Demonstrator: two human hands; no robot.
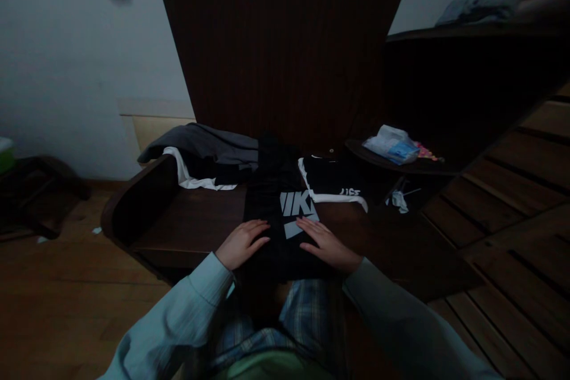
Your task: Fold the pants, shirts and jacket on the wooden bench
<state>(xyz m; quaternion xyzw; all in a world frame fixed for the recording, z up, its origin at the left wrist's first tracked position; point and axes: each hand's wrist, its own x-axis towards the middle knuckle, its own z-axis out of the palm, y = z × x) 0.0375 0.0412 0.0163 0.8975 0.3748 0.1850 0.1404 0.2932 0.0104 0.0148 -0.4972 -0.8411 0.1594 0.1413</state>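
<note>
A black garment with large white letters (pixel 285 222) lies folded into a narrow strip on a dark wooden table (pixel 187 225). My left hand (pixel 243 243) rests flat on its left side, fingers stretched out. On its right side my right hand (pixel 327 244) lies flat too, fingers pointing toward the white letters. Both hands hold nothing. Light sleeves cover both my forearms.
Behind lie a grey garment (pixel 209 142) over a white one, and a black shirt with white trim (pixel 333 181). A small round shelf holds a plastic packet (pixel 392 143). A dark wooden wardrobe (pixel 285 41) stands at the back, wooden slats (pixel 512 190) to the right.
</note>
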